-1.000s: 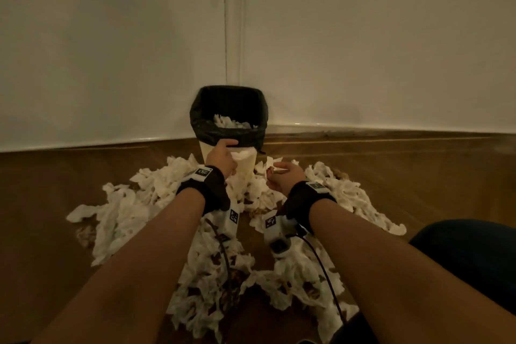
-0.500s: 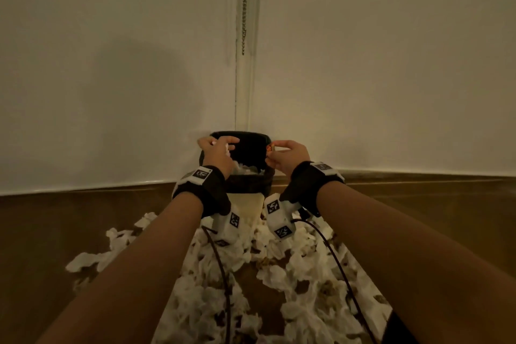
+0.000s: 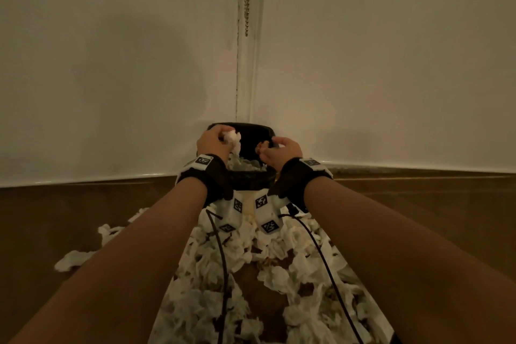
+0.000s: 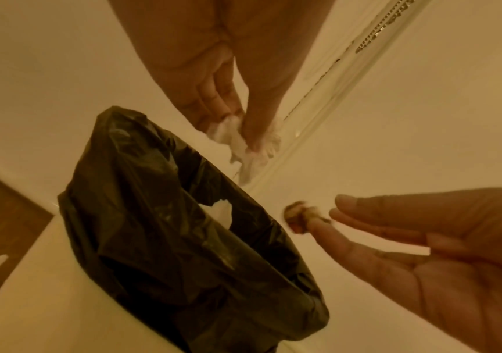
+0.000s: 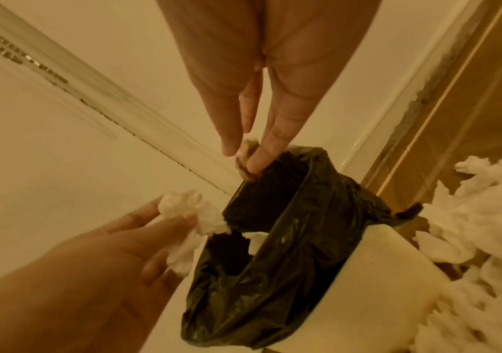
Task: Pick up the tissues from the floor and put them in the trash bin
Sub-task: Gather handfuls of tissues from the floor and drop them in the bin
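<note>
A crumpled white tissue [image 3: 233, 137] is pinched by the left hand [image 3: 212, 140] above the black-lined trash bin [image 3: 245, 176] in the corner. A small brownish scrap [image 5: 246, 160] is pinched between the right hand's [image 3: 282, 153] fingertips over the bin's rim. Many tissues [image 3: 251, 274] are scattered on the floor [image 3: 55, 218] before the bin.

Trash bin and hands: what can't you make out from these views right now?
- Trash bin: how full; head view, both wrists cover the opening; wrist views show only black liner folds.
- Right hand: its small brownish scrap is blurred, so I can't identify it.
- Tissues on the floor: total hidden by forearms, cut by frame edge.
</note>
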Action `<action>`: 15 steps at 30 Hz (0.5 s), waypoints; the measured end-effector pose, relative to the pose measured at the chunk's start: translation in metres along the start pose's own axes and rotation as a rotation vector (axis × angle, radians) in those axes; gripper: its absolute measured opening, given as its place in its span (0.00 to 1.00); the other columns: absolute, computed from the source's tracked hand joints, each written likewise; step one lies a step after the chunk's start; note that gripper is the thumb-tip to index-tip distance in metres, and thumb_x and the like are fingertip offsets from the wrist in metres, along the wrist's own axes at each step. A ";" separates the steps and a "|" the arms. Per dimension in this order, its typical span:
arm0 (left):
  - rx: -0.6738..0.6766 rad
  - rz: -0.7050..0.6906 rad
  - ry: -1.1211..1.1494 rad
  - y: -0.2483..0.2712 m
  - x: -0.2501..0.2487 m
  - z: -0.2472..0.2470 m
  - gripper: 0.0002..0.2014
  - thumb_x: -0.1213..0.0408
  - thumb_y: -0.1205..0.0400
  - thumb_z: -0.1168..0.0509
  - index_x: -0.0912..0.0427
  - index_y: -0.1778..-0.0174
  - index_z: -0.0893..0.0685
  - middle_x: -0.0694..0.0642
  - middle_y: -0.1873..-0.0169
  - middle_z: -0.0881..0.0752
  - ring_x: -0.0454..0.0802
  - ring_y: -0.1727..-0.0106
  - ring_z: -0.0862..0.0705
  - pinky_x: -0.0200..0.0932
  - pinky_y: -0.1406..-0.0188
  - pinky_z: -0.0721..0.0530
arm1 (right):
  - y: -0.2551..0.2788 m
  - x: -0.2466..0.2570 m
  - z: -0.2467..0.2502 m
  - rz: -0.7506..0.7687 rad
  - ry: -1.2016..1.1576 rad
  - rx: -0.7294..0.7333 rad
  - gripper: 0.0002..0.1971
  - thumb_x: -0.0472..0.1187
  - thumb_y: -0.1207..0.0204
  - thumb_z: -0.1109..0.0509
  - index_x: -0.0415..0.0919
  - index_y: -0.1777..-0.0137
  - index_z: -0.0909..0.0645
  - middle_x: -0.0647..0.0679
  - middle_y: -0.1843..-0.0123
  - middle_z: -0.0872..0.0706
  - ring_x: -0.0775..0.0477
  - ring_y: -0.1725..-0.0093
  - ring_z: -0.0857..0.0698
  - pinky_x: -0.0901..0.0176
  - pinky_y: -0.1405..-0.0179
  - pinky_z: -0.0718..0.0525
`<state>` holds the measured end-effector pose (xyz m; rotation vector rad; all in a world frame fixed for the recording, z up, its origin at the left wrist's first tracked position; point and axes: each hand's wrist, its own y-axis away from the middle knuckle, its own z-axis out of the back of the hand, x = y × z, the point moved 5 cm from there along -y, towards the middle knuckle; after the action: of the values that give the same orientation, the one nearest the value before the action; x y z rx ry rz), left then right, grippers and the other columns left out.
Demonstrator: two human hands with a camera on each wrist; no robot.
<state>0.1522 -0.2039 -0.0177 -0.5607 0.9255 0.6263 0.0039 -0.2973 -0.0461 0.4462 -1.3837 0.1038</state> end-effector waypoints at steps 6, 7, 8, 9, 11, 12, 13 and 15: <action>-0.024 0.003 -0.026 0.005 0.007 -0.001 0.21 0.60 0.22 0.30 0.56 0.33 0.22 0.59 0.38 0.20 0.53 0.49 0.16 0.40 0.50 0.22 | -0.003 -0.007 0.008 -0.041 -0.113 0.014 0.15 0.30 0.25 0.30 0.36 0.38 0.21 0.38 0.52 0.13 0.44 0.55 0.11 0.52 0.48 0.13; -0.041 -0.023 -0.039 0.009 0.006 -0.001 0.19 0.58 0.21 0.32 0.56 0.34 0.22 0.59 0.39 0.19 0.51 0.52 0.17 0.40 0.50 0.22 | -0.003 -0.009 0.010 -0.042 -0.124 0.006 0.10 0.32 0.24 0.30 0.37 0.43 0.19 0.41 0.55 0.14 0.46 0.60 0.11 0.55 0.52 0.12; -0.057 -0.056 -0.051 0.014 0.003 -0.001 0.17 0.57 0.19 0.35 0.55 0.35 0.21 0.59 0.41 0.19 0.49 0.54 0.18 0.39 0.51 0.23 | 0.000 -0.009 0.015 -0.037 -0.113 -0.015 0.06 0.34 0.23 0.31 0.37 0.48 0.19 0.42 0.59 0.14 0.48 0.63 0.12 0.57 0.57 0.12; -0.068 -0.091 -0.060 0.019 0.000 -0.002 0.14 0.56 0.18 0.37 0.55 0.38 0.19 0.58 0.43 0.18 0.47 0.55 0.19 0.38 0.52 0.23 | 0.001 -0.009 0.021 -0.023 -0.081 -0.050 0.05 0.37 0.22 0.32 0.37 0.50 0.18 0.43 0.62 0.14 0.49 0.66 0.13 0.59 0.62 0.13; -0.054 -0.143 -0.048 0.030 -0.005 -0.006 0.11 0.55 0.16 0.41 0.53 0.46 0.17 0.54 0.51 0.16 0.45 0.57 0.19 0.35 0.56 0.25 | 0.004 -0.010 0.036 0.001 0.043 -0.107 0.10 0.41 0.20 0.35 0.37 0.47 0.16 0.45 0.64 0.13 0.49 0.66 0.13 0.58 0.64 0.13; -0.029 -0.158 -0.033 0.037 -0.006 -0.010 0.10 0.55 0.16 0.43 0.50 0.50 0.17 0.50 0.55 0.16 0.43 0.60 0.19 0.31 0.59 0.26 | 0.008 -0.011 0.042 0.002 0.125 -0.112 0.12 0.42 0.19 0.37 0.37 0.44 0.16 0.44 0.60 0.11 0.46 0.61 0.12 0.54 0.59 0.12; -0.001 -0.174 -0.028 0.045 -0.007 -0.015 0.10 0.56 0.15 0.44 0.48 0.53 0.17 0.48 0.60 0.16 0.40 0.64 0.20 0.28 0.64 0.28 | 0.012 -0.014 0.047 0.005 0.227 -0.106 0.14 0.43 0.19 0.38 0.37 0.42 0.16 0.42 0.54 0.11 0.43 0.54 0.12 0.51 0.51 0.13; 0.062 -0.222 -0.070 0.063 -0.004 -0.027 0.11 0.58 0.15 0.45 0.50 0.55 0.17 0.48 0.63 0.17 0.41 0.65 0.20 0.30 0.67 0.26 | 0.021 -0.028 0.058 0.012 0.480 -0.098 0.15 0.43 0.19 0.39 0.36 0.43 0.16 0.39 0.48 0.12 0.39 0.48 0.14 0.52 0.46 0.16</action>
<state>0.0915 -0.1793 -0.0382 -0.5736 0.8009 0.4132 -0.0621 -0.2942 -0.0609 0.3051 -0.9149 0.1418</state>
